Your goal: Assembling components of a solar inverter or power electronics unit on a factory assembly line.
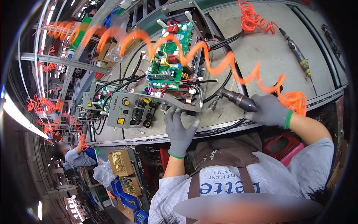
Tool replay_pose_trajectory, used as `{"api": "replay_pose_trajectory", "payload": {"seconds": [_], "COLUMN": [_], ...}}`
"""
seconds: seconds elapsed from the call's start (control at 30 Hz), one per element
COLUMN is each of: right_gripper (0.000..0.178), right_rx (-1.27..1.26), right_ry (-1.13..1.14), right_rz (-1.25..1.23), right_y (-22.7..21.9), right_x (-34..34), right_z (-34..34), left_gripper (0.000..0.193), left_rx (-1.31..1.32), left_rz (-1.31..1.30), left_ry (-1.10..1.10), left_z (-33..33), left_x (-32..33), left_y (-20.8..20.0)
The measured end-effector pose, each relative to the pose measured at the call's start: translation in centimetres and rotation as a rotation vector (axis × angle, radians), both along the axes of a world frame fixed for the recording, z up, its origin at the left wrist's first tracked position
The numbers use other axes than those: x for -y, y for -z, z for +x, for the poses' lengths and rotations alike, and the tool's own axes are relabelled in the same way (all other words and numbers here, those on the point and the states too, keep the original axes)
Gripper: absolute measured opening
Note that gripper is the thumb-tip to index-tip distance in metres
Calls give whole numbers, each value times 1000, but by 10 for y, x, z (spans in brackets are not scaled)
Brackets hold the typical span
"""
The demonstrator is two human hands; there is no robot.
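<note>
An opened machine chassis (pixel 194 46) with a green circuit board (pixel 166 72) sits on the workbench (pixel 278 52), just beyond your gloved hands. Your left hand (pixel 180 130) is at its near edge, thumb spread away from the fingers, fingertips up against the gray metal; the fingers look open, holding nothing visible. To the right, your right hand (pixel 269 111) grips the dark handle of an angle driver (pixel 238 99), its head pointing left toward the chassis, apart from it. A gray control panel (pixel 128 112) with a yellow switch stands left of the board. An orange coiled hose (pixel 217 71) stretches above the scene; at far right lies a straight driver (pixel 297 51). Near left, below bench height, a cardboard box (pixel 125 173) holds small parts, while a co-worker (pixel 79 157) appears farther left.
</note>
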State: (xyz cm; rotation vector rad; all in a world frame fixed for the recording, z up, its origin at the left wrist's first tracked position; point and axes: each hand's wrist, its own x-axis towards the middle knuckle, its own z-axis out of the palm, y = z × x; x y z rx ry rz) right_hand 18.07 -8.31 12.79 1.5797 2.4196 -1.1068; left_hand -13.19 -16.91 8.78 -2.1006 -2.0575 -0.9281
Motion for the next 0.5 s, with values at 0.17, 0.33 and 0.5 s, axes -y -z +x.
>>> {"api": "replay_pose_trajectory", "payload": {"seconds": [0.17,0.33,0.5], "right_gripper": [50,49,47], "right_rx": [-17,-107,-237], "right_ry": [34,75,212], "right_rz": [-44,-21,-33], "right_y": [16,39,36], "right_x": [-8,-6,-7], "right_z": [-34,-46,-52], "left_gripper": [52,56,52], "left_rx": [1,185,173], "left_rz": [-139,-255,-284], "left_ry": [39,86,197], "left_z": [-6,-24,-32], "left_x": [-26,-32,-39], "left_y": [13,18,19]}}
